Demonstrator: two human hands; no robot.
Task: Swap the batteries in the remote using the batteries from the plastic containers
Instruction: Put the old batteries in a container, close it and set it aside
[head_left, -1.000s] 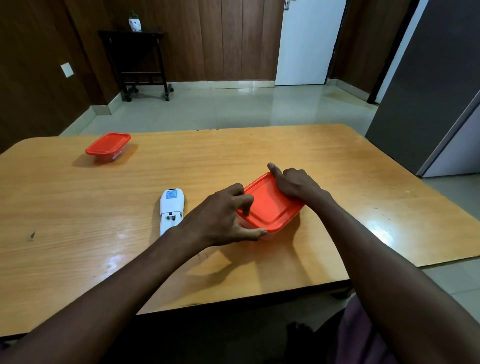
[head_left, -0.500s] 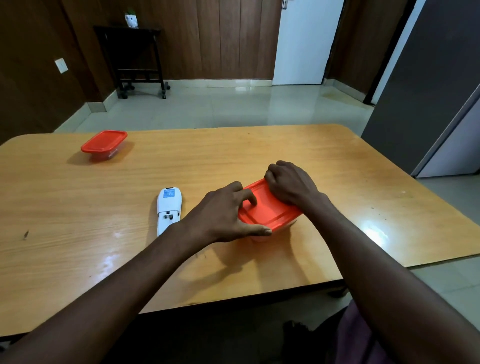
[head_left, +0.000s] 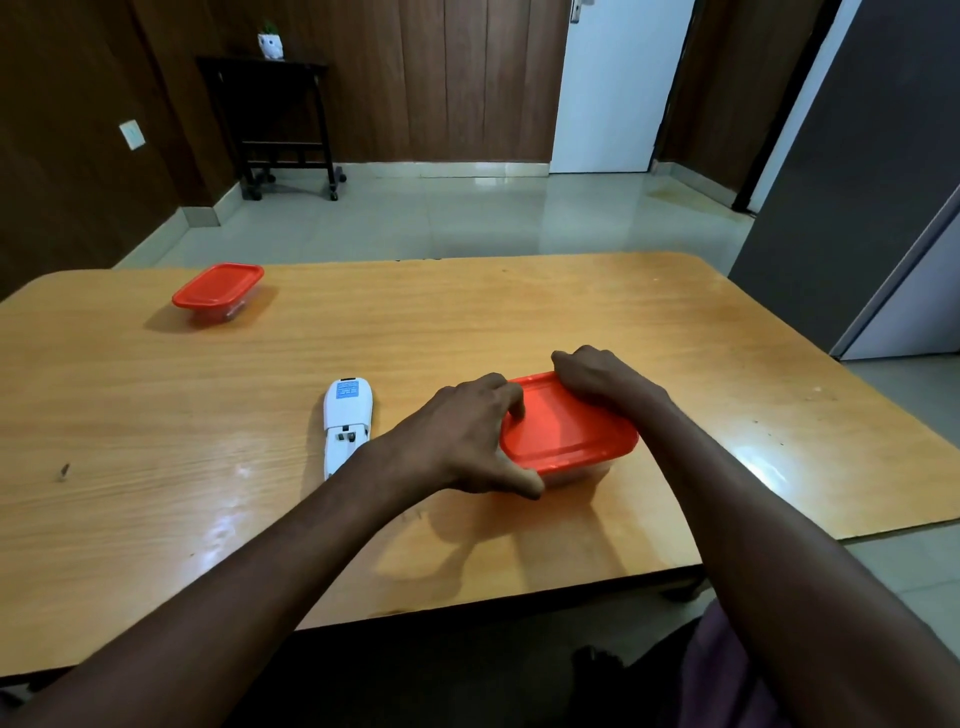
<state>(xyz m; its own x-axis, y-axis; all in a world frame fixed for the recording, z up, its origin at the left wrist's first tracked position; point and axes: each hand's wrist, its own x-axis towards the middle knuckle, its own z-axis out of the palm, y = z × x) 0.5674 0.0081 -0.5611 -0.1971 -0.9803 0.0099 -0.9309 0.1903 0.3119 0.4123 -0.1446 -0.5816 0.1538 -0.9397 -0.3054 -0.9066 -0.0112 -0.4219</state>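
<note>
Gripping: both hands are set on the near plastic container (head_left: 571, 441), which stands on the wooden table (head_left: 467, 322) close to its front edge.
Left hand (head_left: 462, 436): curled over the container's left rim, fingertips on the red lid (head_left: 563, 428), thumb stretched along the near left corner; closed on the lid edge.
Right hand (head_left: 597, 376): fingers bent over the far right rim of the same lid, knuckles up; closed on the lid edge.
Lid condition: seated on the clear base, appearing level; contents cannot be made out through the wall.
Remote (head_left: 347, 423): white, lying back side up on the table just left of the left wrist, long axis running away from the person; blue label near its far end, battery bay showing uncovered at mid-length; its near end is hidden by the forearm.
Second container (head_left: 218, 291): red-lidded, closed, at the far left of the table, well apart from both hands.
Table surface: glossy, with a small dark mark (head_left: 64, 470) near the left edge.
</note>
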